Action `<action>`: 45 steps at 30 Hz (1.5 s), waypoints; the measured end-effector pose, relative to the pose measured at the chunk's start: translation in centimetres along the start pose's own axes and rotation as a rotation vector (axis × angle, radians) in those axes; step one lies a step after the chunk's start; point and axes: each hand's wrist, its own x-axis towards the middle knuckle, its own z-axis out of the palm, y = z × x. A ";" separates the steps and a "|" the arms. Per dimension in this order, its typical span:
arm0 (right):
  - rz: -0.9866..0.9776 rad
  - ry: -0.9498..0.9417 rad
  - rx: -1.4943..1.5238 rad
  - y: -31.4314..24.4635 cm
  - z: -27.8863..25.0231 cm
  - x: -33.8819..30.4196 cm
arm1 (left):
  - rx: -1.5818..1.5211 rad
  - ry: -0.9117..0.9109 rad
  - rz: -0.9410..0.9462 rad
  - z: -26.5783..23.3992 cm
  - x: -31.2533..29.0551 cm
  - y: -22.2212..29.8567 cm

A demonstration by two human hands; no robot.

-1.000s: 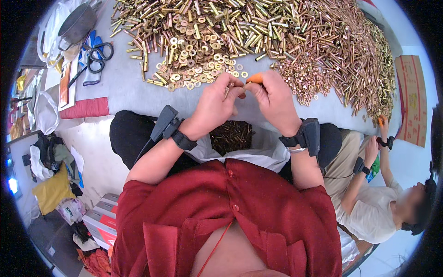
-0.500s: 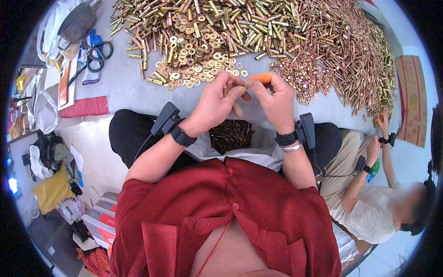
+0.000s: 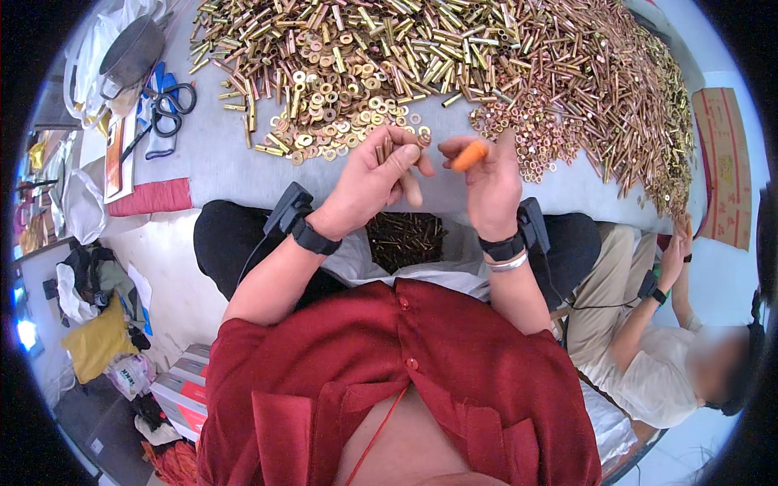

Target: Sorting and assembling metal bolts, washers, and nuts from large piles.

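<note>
My left hand (image 3: pixel 377 174) is closed around several slim copper-coloured bolts (image 3: pixel 384 151). At its thumb and fingertips, the end of one bolt carries a small ring-shaped piece (image 3: pixel 424 139), a nut or washer. To the right, my right hand (image 3: pixel 493 182) is apart from it, its fingers loosely spread and nothing visible between them. An orange finger cot (image 3: pixel 469 156) covers one of its fingers. Just beyond that hand lies a pile of small copper-coloured nuts (image 3: pixel 531 142). Flat brass-coloured washers (image 3: pixel 332 121) lie beyond my left hand.
A large heap of metal sleeves (image 3: pixel 454 49) covers the table's far side. Below my hands, a white bag (image 3: pixel 462 271) holds dark bolts (image 3: pixel 405 239). Scissors (image 3: pixel 168 109) and a metal pan (image 3: pixel 132 53) lie at left. Another person (image 3: pixel 648 364) works at right.
My right hand has drawn away from my left, and its fingers have parted. The ring-shaped piece at the left fingertips now shows. The other person's hands have moved nearer to them.
</note>
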 end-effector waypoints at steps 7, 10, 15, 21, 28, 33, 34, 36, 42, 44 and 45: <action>-0.069 0.167 -0.667 -1.0 -0.6 2.4 | 0.274 -0.154 -0.103 0.0 -0.3 -0.2; -0.412 0.059 -1.026 0.1 -0.4 5.1 | 0.425 -0.260 -0.245 0.6 -0.6 0.5; -0.806 -0.103 -1.473 1.6 0.8 8.4 | 0.023 -0.278 -0.260 -1.5 -0.1 -0.2; -0.792 -0.102 -1.436 1.5 0.0 8.3 | -0.028 -0.088 -0.330 -0.3 -0.7 2.6; -0.713 -0.048 -1.264 0.3 -1.2 4.6 | 0.190 0.050 -0.287 -0.7 -0.3 1.1; -0.637 -0.092 -1.233 -1.0 -1.5 2.5 | 0.168 0.034 -0.329 -0.5 -0.3 1.2; -0.653 -0.098 -1.259 -1.3 -1.6 2.3 | 0.152 0.006 -0.321 -0.5 -0.4 1.3; -0.665 -0.100 -1.284 -1.6 -1.5 2.0 | 0.138 -0.022 -0.318 -0.5 -0.5 1.4; -0.652 -0.189 -1.310 -1.5 -1.4 1.5 | 0.180 -0.078 -0.395 -0.5 -0.5 1.3; -0.637 -0.239 -1.308 -1.5 -1.5 1.1 | 0.213 -0.115 -0.400 -0.5 -0.4 1.0; -0.638 -0.244 -1.308 -1.6 -1.3 1.0 | 0.210 -0.112 -0.399 -0.5 -0.5 1.0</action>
